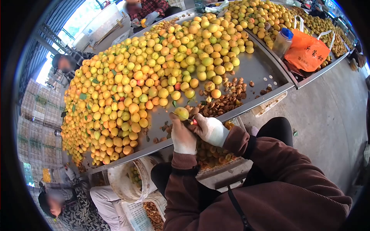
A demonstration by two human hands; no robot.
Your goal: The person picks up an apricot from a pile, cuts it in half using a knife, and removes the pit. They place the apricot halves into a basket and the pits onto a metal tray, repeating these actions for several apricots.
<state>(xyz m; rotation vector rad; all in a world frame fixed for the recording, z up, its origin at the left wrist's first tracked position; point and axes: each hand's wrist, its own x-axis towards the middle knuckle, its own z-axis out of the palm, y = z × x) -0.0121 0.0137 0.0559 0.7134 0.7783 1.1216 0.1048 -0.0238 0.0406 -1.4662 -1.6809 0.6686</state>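
**Left grip (184,136) closed on a yellow-green fruit (180,112), right grip (212,131) clenched on a red-handled tool (194,122)**

Nearest to us are our brown sleeves (296,165), stretched forward past dark-trousered knees (274,131). Between those knees, below the near edge of the metal counter (262,73), we see a crate (225,170) with cut fruit halves (216,157) in it. By our left knee a white bucket (120,184) lies tilted, with greenish fruit inside; further left sits a person in a patterned top (79,212).

Both our hands wear pale gloves and meet just above the counter's edge. The left grasps the fruit, held up in its fingers; the right wraps the tool beside it, whose end points at the fruit. Whether it has cut in, we cannot tell.

Just beyond our hands, brown stones (231,98) lie scattered on the counter. Behind them spreads a broad heap of yellow and orange fruit (135,81), with a few green leaves among it.

Farther to our right, an orange bag (306,52) stands beside a blue-lidded bottle (282,41). Across the heap we see a person in a red checked shirt (154,7).
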